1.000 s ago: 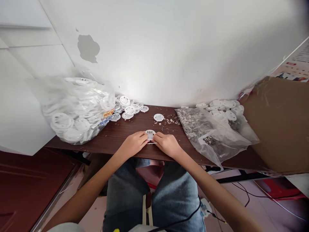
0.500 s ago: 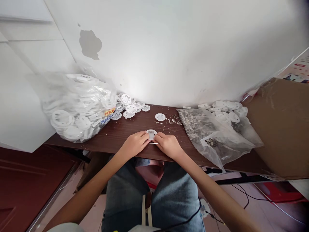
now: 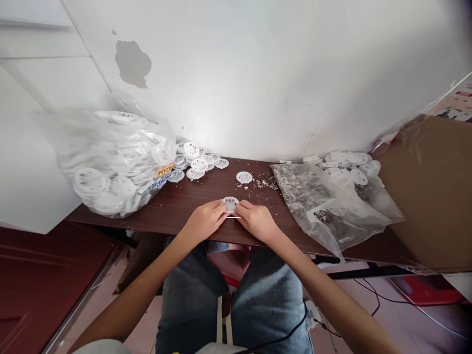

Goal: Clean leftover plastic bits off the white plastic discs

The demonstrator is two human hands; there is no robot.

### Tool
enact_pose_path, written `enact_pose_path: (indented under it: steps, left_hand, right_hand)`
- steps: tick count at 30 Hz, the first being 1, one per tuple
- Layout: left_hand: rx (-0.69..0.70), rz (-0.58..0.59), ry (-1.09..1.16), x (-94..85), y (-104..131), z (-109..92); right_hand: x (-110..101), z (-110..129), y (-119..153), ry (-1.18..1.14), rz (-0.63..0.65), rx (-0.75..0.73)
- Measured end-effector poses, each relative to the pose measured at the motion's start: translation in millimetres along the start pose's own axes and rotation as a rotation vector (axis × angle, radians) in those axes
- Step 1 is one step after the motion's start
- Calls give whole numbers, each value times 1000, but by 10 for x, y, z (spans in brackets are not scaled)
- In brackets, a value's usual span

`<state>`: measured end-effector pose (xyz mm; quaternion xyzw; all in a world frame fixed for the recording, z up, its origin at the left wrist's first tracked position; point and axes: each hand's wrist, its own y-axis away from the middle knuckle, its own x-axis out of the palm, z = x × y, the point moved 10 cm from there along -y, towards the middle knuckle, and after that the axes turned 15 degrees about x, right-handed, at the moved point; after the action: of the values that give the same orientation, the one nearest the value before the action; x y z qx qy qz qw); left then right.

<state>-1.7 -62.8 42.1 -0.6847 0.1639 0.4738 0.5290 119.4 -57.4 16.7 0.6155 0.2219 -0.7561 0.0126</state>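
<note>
Between my hands, just above the front part of the brown table, a round white slotted disc is held tilted up. My left hand is closed, its fingertips pinching the disc's left edge. My right hand is closed on the right edge in the same way. A thin white strip shows below the disc between the hands; I cannot tell whether it belongs to the disc. Farther back lies another slotted disc, flat on the table, touched by neither hand.
At left stands a clear plastic bag full of white discs, with a pile of loose discs beside it. On the right are scattered small metal bits, a clear bag of small parts, more white pieces and a cardboard box.
My hands keep their grip on the disc, almost unmoved. The camera view has shifted slightly; nothing else visibly differs.
</note>
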Motion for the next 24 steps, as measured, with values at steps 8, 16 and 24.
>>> enact_pose_path:
  steps: [8, 16, 24]
  left_hand:
    - [-13, 6, -66, 44, 37, -55]
    - [-72, -11, 8, 62, 57, -36]
    - [-82, -4, -28, 66, 48, -50]
  right_hand:
    - [-2, 27, 20, 5, -8, -14]
    - [-3, 24, 26, 14, -8, -14]
    - [21, 30, 20, 35, 30, -6]
